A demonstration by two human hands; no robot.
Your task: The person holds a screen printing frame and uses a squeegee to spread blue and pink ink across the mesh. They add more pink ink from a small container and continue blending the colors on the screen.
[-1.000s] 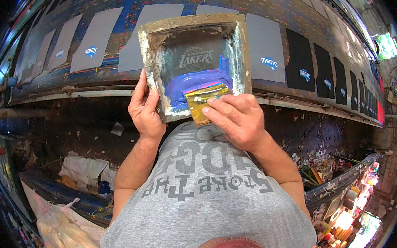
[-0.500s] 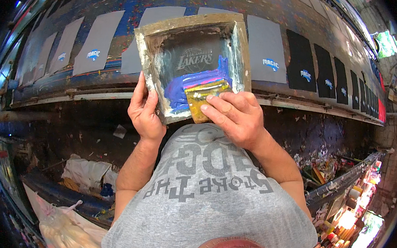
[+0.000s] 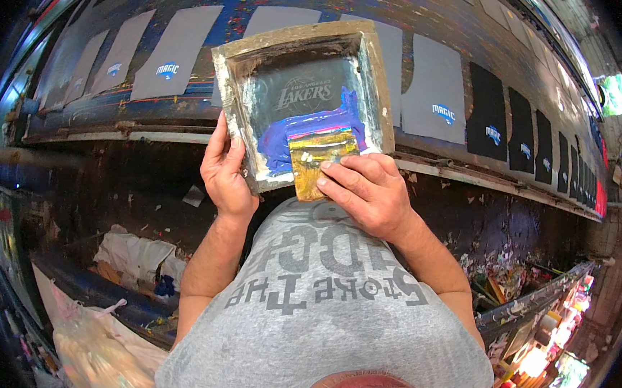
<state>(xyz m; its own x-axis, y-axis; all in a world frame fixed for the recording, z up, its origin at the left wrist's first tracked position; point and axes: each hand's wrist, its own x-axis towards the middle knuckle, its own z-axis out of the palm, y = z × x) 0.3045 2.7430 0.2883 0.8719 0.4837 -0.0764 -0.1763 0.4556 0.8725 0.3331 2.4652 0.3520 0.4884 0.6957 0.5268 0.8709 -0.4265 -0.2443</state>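
A wooden screen-printing frame, its edges smeared with white and dark stains, is held up in front of my chest. My left hand grips its left side, thumb toward the inner wall and fingers behind. A pale logo stencil shows in the mesh, and thick purple-blue ink lies below it. With its edge in the ink, a yellowish, paint-stained squeegee is pinched in my right hand; its lower end overhangs the frame's near edge.
Beyond the frame runs a long paint-spattered table with a row of grey fabric pieces and black fabric pieces, several printed. A cluttered shelf stands at right; white cloth and a plastic bag lie at lower left.
The table and fabric pieces have shifted right in view behind the frame. The squeegee and my right hand have come slightly nearer to me; my left hand keeps its grip.
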